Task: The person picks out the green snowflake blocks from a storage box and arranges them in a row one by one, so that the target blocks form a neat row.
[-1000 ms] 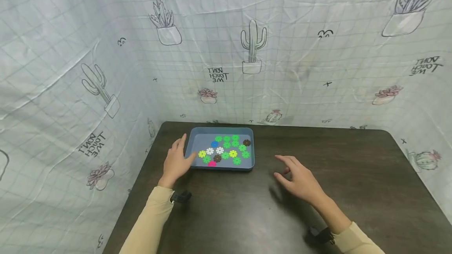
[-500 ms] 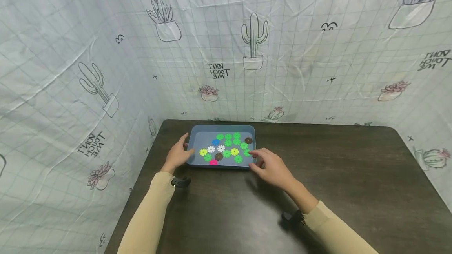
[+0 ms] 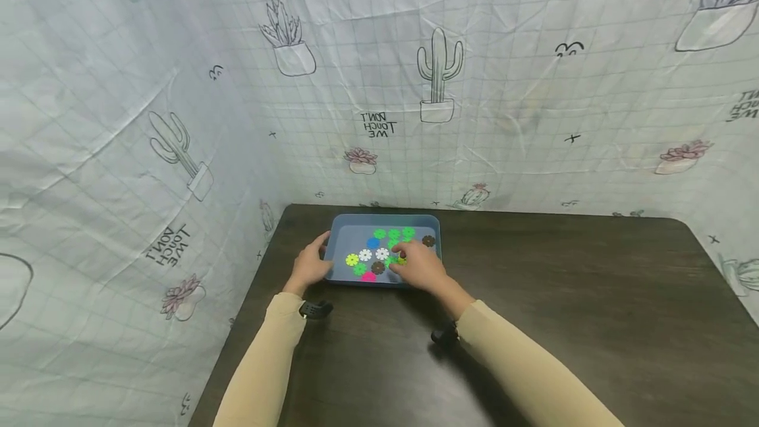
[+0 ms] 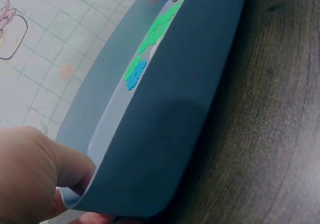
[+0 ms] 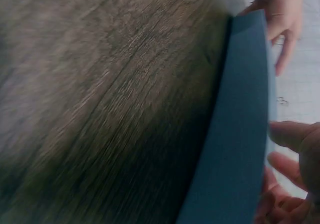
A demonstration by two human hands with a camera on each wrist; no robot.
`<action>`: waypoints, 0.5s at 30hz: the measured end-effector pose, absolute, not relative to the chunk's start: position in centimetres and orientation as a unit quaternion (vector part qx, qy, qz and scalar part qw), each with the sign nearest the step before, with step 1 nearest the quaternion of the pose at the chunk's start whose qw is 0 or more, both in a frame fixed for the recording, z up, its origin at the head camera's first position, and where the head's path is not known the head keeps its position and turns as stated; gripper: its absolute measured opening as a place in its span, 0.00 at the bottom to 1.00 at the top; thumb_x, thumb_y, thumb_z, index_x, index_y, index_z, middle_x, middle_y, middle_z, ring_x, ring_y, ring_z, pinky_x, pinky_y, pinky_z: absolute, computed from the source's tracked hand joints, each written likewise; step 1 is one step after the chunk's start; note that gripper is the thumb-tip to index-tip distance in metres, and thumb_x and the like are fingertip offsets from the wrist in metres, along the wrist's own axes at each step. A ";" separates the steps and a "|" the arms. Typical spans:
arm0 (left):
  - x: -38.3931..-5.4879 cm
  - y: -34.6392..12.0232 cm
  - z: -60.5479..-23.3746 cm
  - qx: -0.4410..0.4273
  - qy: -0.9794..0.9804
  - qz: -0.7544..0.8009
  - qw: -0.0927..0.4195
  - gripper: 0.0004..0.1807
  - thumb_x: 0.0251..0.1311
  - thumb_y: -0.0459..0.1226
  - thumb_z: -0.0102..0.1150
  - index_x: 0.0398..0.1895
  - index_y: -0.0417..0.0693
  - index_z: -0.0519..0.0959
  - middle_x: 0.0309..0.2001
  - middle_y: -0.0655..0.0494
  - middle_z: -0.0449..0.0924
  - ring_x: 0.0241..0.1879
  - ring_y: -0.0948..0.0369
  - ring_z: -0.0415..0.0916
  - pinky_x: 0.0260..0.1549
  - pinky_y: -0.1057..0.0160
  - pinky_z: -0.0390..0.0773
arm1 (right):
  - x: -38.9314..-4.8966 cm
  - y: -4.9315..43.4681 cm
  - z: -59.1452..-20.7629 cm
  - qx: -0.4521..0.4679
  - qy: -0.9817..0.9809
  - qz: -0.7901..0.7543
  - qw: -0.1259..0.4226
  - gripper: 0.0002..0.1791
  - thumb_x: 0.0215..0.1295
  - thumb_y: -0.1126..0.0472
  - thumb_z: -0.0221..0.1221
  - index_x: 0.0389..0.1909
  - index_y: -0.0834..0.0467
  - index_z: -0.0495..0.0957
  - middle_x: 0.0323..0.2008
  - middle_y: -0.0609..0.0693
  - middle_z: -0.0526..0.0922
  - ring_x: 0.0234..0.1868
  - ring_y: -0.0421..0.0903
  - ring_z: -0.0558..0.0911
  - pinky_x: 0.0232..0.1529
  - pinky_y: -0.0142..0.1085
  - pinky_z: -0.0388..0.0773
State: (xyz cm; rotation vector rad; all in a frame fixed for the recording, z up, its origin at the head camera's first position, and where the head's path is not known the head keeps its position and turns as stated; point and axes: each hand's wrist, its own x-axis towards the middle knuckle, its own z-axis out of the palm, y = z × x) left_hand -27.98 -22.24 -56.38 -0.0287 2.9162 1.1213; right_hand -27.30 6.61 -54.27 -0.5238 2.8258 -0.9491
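A shallow blue-grey tray (image 3: 385,219) on the table holds several small notched plastic discs lying flat. Green (image 3: 380,234), blue (image 3: 372,243), white (image 3: 365,255), yellow (image 3: 352,259), brown (image 3: 377,267) and pink (image 3: 368,277) ones show. My left hand (image 3: 309,266) grips the tray's left end, thumb (image 4: 75,166) over the rim and the other fingers outside. Over the tray's right half reaches my right hand (image 3: 422,267), thumb and index finger apart, fingertips close above green and yellow discs. Nothing shows between its fingers, and it covers some discs.
The dark wooden table (image 3: 569,302) extends to the right and in front of the tray. A pale cloth (image 3: 510,97) printed with cacti hangs behind and along the sides. Each wrist wears a black strap (image 3: 316,310).
My right hand has moved left from the bare table, past the tray's right rim, to above the discs. The left hand stays at the tray's left end. The head view has shifted slightly.
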 end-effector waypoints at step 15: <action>-27.6 -22.0 -56.2 -0.018 0.931 0.365 0.001 0.44 0.51 0.28 0.63 0.77 0.47 0.68 0.56 0.40 0.82 0.40 0.49 0.75 0.42 0.48 0.73 | -28.6 4.7 -56.1 -0.101 0.960 -0.254 0.063 0.16 0.58 0.51 0.74 0.42 0.55 0.84 0.41 0.50 0.81 0.35 0.47 0.80 0.36 0.48 0.79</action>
